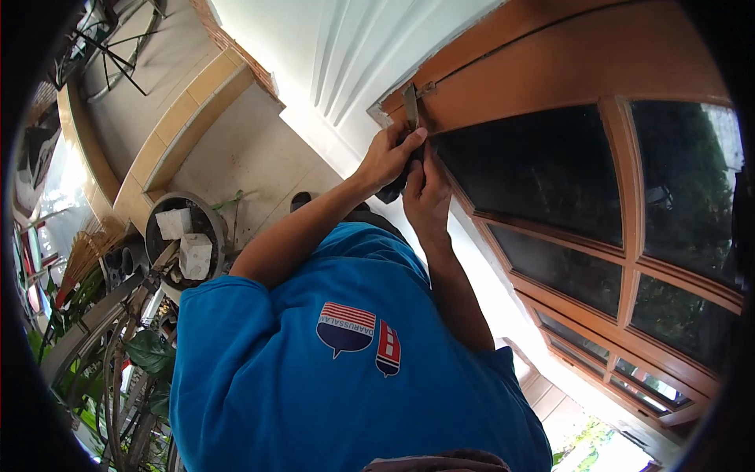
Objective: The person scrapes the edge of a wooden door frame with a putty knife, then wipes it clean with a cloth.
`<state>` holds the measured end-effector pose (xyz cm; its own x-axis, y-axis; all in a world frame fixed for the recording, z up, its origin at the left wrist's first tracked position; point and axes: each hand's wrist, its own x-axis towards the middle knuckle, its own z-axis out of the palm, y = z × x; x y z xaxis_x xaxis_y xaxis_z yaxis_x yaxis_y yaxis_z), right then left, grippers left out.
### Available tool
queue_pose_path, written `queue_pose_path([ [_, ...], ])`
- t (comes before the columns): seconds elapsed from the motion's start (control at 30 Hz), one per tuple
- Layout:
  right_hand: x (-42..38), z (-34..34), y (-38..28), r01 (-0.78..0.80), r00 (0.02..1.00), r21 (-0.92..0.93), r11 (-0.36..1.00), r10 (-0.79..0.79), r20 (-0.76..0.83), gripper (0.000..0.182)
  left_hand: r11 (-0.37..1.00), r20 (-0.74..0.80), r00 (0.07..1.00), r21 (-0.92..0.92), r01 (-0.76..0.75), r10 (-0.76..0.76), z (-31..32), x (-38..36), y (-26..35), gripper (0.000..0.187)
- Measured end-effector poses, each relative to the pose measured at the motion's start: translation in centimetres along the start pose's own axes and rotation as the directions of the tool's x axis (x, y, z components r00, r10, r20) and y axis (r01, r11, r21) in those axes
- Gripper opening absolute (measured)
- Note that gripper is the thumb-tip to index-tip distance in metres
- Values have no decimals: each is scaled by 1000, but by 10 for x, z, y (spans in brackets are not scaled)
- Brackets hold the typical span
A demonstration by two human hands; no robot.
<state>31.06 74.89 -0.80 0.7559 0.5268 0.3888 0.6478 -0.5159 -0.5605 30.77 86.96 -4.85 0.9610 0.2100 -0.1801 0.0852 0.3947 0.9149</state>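
— Here, what is being worked on?
— A dark tool is gripped by the left hand and right hand against the wooden window frame; steady pressure seems needed next.

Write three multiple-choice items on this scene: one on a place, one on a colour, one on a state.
1. Where is the blade? A on the floor; B at the corner of the door frame; C in a pot.
2. The shirt is: A red; B blue; C white.
3. The hands are: A both closed on the tool; B both open; C both hanging free.

Answers: B, the blade lies against the wood; B, the cloth is plainly blue; A, left hand and right hand wrap the dark handle.
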Motion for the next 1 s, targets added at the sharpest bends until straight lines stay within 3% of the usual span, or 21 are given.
queue_pose_path([
  [0.17,-5,13,3,-34,999,27,999,35,-5,39,996,2,998,66,67,-67,-7,-2,7,42],
  [0.47,-8,15,2,-80,997,83,993,80,-4,38,994,19,998,98,51,-54,-8,-3,1,43],
  [0.57,-3,27,9,-23,998,45,999,26,-65,38,995,5,999,94,42,-42,-12,7,-3,44],
  [0.67,-11,19,7,-99,995,82,992,100,-6,38,993,8,998,96,67,-68,-9,-2,-1,44],
  [0.77,-3,25,8,-22,998,68,997,26,-58,38,995,-38,997,69,77,-74,-9,2,-1,44],
  [0.87,-8,24,8,-98,995,77,992,99,-1,39,987,-8,992,98,130,-130,-12,-1,8,45],
  [1.0,0,20,1,-55,997,68,996,59,-48,39,987,-30,994,120,107,-104,-7,-2,12,44],
])
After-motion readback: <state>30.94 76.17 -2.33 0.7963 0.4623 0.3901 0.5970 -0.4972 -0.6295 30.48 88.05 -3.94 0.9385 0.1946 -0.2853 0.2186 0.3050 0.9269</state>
